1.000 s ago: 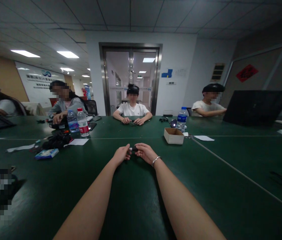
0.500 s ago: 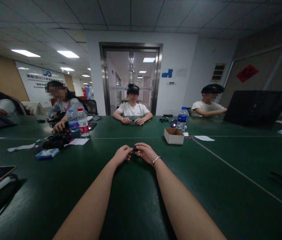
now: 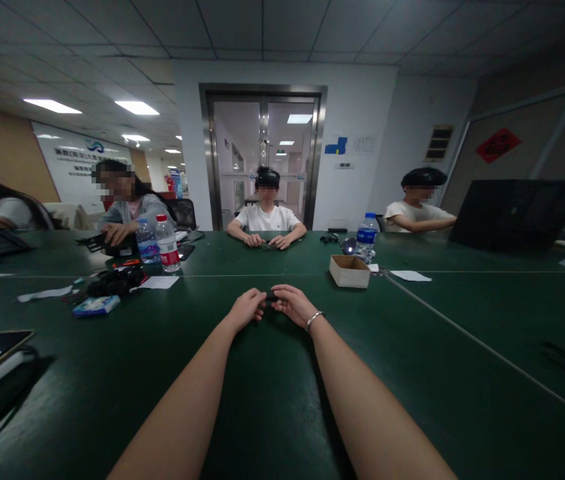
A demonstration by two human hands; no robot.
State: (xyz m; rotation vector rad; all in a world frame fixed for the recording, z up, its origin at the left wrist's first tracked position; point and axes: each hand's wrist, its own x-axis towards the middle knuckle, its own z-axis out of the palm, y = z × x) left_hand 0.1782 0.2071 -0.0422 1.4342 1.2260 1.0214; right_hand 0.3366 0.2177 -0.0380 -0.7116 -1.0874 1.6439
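Between my two hands is a small black object (image 3: 271,297), too small and partly covered to name. My left hand (image 3: 247,309) pinches its left end with the fingertips. On the other end, the fingers of my right hand (image 3: 293,306) are closed too; a silver bracelet (image 3: 315,320) circles that wrist. Both forearms stretch forward over the green table (image 3: 272,400), with the hands just above or on its surface. An open cardboard box (image 3: 349,275) stands to the right, beyond my right hand.
Plastic bottles (image 3: 167,247) stand left, beside black gear (image 3: 117,281) and a blue packet (image 3: 96,306). Another bottle (image 3: 366,235) is behind the box. A large black monitor or laptop (image 3: 517,213) stands at right. A person (image 3: 267,220) sits opposite; others sit on both sides.
My hands have barely moved, and slightly more of the black object shows between them. At left, a co-worker's hand has risen from the table gear, with a dark device now by it.
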